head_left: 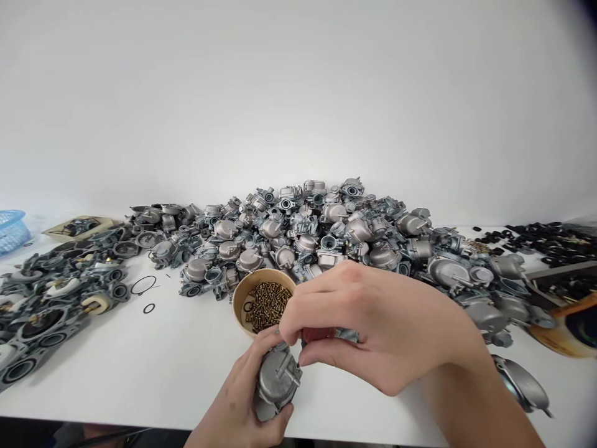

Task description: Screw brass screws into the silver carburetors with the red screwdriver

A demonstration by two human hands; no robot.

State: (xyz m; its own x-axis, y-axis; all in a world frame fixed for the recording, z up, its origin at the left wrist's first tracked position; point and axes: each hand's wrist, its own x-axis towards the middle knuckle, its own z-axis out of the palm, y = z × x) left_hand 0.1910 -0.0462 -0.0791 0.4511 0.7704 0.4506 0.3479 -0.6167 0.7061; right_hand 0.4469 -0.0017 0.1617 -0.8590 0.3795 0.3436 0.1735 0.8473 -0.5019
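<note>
A grey metal carburetor (276, 379) sits in my left hand (240, 395), its round bowl cover facing up and my fingers wrapped round its side. Over its far right edge, my right hand (364, 320) is closed in a pinch, thumb and forefinger touching or nearly touching the rim. Whatever those fingertips hold is hidden or too small to make out. Just beyond both hands stands a round tan bowl (239, 305) of small brass-coloured screws (268, 303). Part of the bowl's right side is covered by my right hand.
Many assembled carburetors (305, 242) are heaped along the wall. Opened carburetor bodies (51, 323) lie at left, near black rings (149, 308) and a blue basket (13, 231). Black parts (550, 242) spread at right. A loose metal cover (525, 382) lies near the front right.
</note>
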